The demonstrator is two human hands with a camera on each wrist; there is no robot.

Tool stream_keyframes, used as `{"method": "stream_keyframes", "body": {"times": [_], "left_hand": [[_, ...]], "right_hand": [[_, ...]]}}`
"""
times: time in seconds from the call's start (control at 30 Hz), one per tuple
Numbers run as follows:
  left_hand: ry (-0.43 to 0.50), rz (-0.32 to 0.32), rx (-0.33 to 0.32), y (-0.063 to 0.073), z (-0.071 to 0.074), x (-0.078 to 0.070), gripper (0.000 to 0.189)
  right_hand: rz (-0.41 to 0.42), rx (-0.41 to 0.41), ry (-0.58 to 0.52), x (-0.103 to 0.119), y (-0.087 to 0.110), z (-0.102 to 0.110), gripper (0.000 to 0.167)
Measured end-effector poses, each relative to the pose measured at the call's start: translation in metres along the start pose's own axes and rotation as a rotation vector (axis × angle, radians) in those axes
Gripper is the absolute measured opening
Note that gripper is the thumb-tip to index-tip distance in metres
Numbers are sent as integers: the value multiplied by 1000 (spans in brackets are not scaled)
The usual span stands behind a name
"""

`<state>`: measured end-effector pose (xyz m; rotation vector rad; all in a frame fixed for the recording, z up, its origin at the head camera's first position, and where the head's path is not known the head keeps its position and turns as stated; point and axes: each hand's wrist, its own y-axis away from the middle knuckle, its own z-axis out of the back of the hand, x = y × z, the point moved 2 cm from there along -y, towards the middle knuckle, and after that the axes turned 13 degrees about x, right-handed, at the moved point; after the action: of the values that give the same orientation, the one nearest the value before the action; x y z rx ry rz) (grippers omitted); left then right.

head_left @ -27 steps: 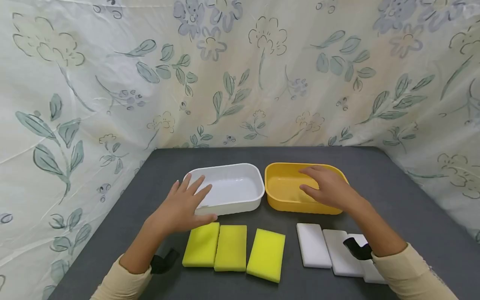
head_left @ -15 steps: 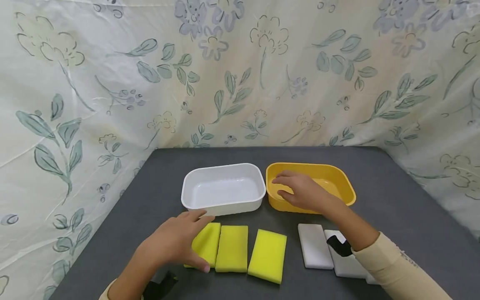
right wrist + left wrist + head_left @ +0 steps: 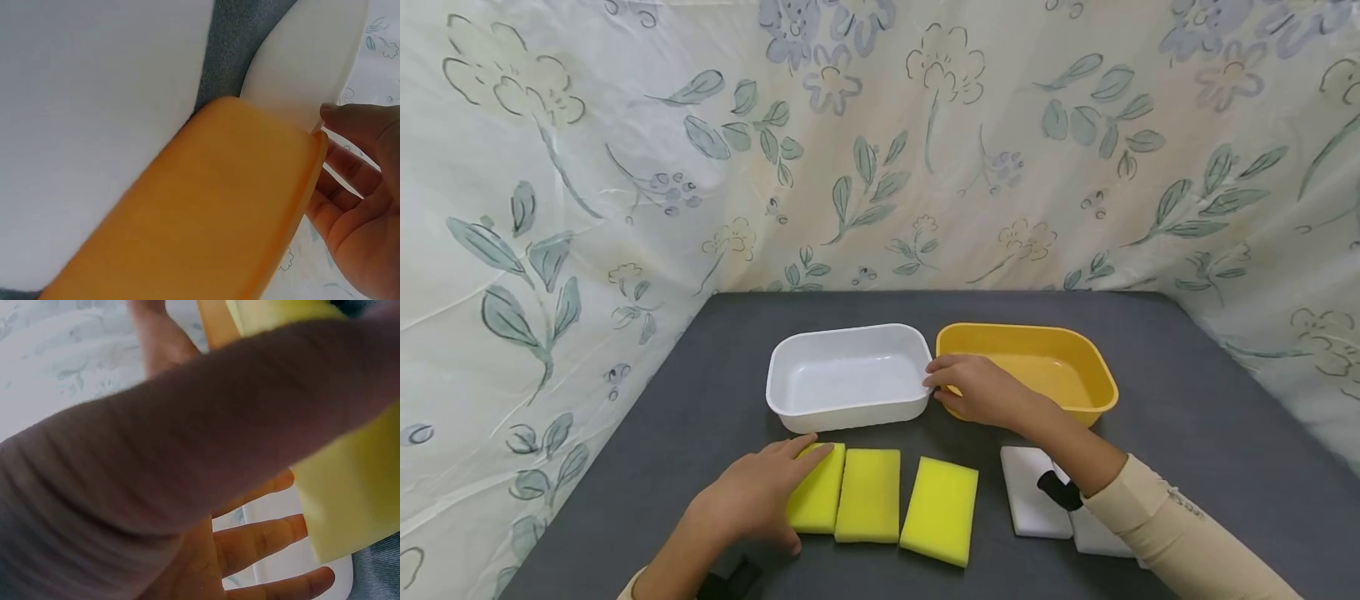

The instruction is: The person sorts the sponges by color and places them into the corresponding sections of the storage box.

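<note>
My left hand is over the left end of a row of yellow sponges, its fingers spread around the leftmost sponge. In the left wrist view its fingertips lie right along that sponge's edge, and the thumb crosses the foreground. My right hand hovers at the corner where a white tray and a yellow tray meet. The right wrist view has its thumb beside the white rim, fingers loosely bent past the yellow rim, gripping neither. Both trays hold nothing.
Two more yellow sponges, one in the middle and one slightly turned, continue the row. White sponges lie to the right, partly under my right forearm. A floral cloth hangs behind the dark table.
My left hand has drawn back from the white tray and down to the leftmost yellow sponge. My right hand has moved left across the yellow tray to its left corner.
</note>
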<state>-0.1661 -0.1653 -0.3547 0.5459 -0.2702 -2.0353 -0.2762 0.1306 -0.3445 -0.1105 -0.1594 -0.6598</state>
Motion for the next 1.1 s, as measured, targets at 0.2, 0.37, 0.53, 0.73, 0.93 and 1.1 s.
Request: {"method": "stream_keyframes", "body": {"times": [0.2,0.37,0.53,0.73,0.93,1.1], "left_hand": [[-38,-27,-46,-2,0,3,104],[-24,-18,-50,-1,3,6,100],[2,1,-43,5,11,9,98],[-18,-32,-121,18,23,6,97],[-76,-62,-232,25,32,3,95],[-131,-69,-307,22,37,6,93]], "right_hand": [[18,-25,34,-1,-6,-2,24],[13,-35,33,-3,-8,-4,23],[-2,-42,16,-2,-8,-4,23],[-7,-50,12,-3,-8,-4,23],[-10,-54,6,-2,-7,-4,24],[-14,-56,0,-2,-7,-6,24]]}}
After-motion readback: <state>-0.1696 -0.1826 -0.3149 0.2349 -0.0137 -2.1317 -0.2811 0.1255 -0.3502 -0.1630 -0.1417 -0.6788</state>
